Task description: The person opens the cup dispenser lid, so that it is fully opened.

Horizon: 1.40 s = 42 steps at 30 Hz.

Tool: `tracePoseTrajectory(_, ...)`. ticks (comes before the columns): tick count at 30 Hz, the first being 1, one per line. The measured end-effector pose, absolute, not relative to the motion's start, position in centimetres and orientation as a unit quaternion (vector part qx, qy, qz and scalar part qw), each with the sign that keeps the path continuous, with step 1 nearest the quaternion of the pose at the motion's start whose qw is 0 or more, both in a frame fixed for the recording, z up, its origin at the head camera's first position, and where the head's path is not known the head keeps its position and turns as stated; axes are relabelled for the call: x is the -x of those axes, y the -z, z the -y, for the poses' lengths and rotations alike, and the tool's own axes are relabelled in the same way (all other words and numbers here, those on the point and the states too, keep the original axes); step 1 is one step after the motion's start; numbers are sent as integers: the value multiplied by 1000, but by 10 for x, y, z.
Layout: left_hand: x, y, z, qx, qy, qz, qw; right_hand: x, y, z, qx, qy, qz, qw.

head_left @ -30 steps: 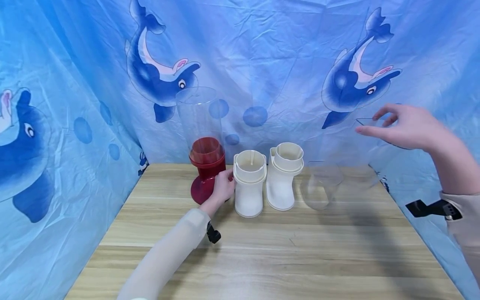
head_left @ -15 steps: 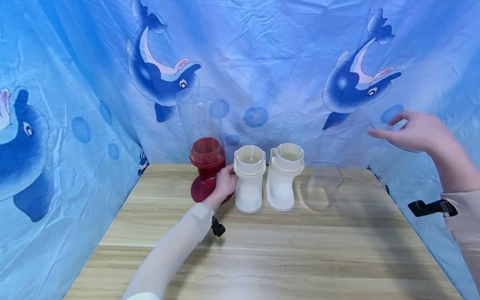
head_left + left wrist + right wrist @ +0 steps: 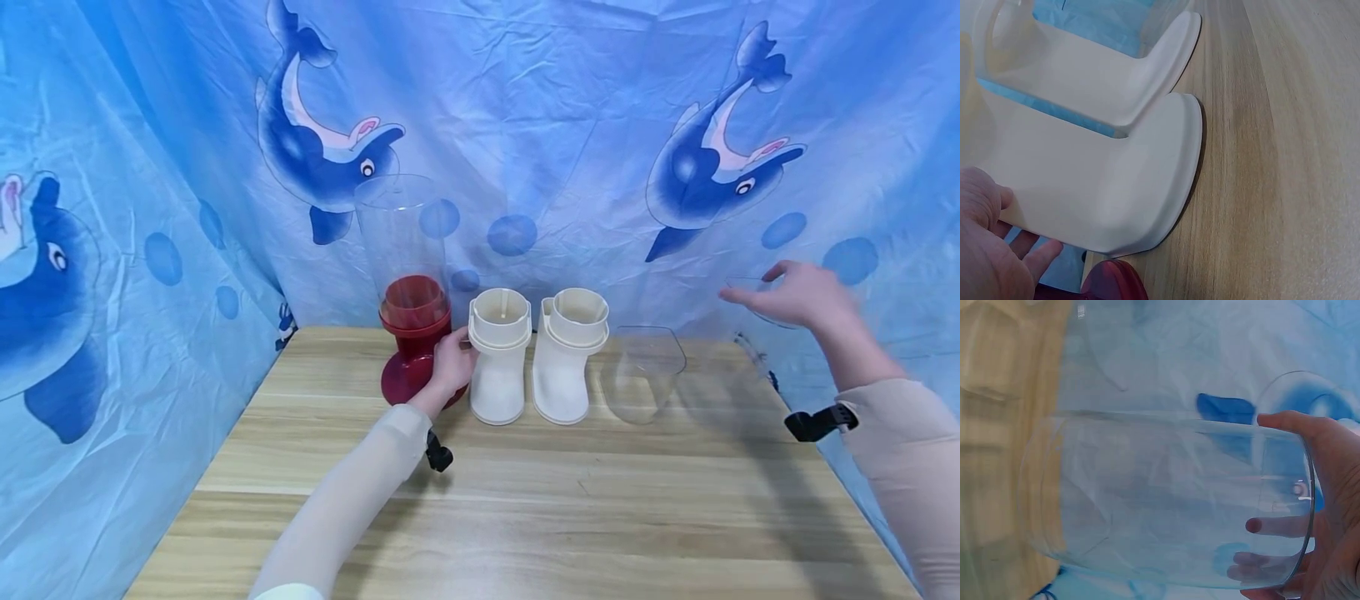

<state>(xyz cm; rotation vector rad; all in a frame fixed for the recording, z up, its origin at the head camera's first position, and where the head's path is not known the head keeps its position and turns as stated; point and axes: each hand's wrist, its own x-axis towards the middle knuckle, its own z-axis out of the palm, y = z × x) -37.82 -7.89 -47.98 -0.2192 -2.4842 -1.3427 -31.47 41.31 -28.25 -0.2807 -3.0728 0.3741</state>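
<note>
In the head view my left hand holds the left white boot-shaped base by its upper part. The left wrist view shows my thumb on its near side and fingers curling behind. A second white boot-shaped base stands upright close on its right. My right hand grips a clear cylinder by its upper rim, thumb on one side and fingers on the other. Its outline is faint in the head view. Left of the white bases, a clear cylinder stands in a red boot-shaped base.
Another clear container stands on the wooden table, right of the white bases. A blue curtain with dolphin prints hangs behind the table and along both sides.
The left white base has shifted slightly back, beside the other one, with my left hand on it. My right hand moved right, then down and back left with the clear cylinder.
</note>
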Motion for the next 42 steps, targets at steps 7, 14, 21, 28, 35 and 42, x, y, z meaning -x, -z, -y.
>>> tracePoseTrajectory(7, 377, 480, 78, 65, 473, 866, 147, 322, 307, -412, 90, -126, 988, 7)
tracePoseTrajectory(14, 378, 481, 77, 64, 470, 868, 148, 328, 332, -413, 90, -140, 986, -5)
tracePoseTrajectory(21, 380, 484, 78, 66, 468, 868, 152, 333, 347, -410, 89, -134, 987, -14)
tracePoseTrajectory(28, 379, 482, 78, 63, 473, 867, 145, 335, 358, -404, 75, -138, 988, -15)
tracePoseTrajectory(35, 380, 482, 77, 64, 472, 867, 145, 334, 361, -401, 64, -135, 989, -11)
tracePoseTrajectory(42, 380, 484, 78, 64, 468, 869, 147, 333, 367, -400, 65, -142, 987, -27)
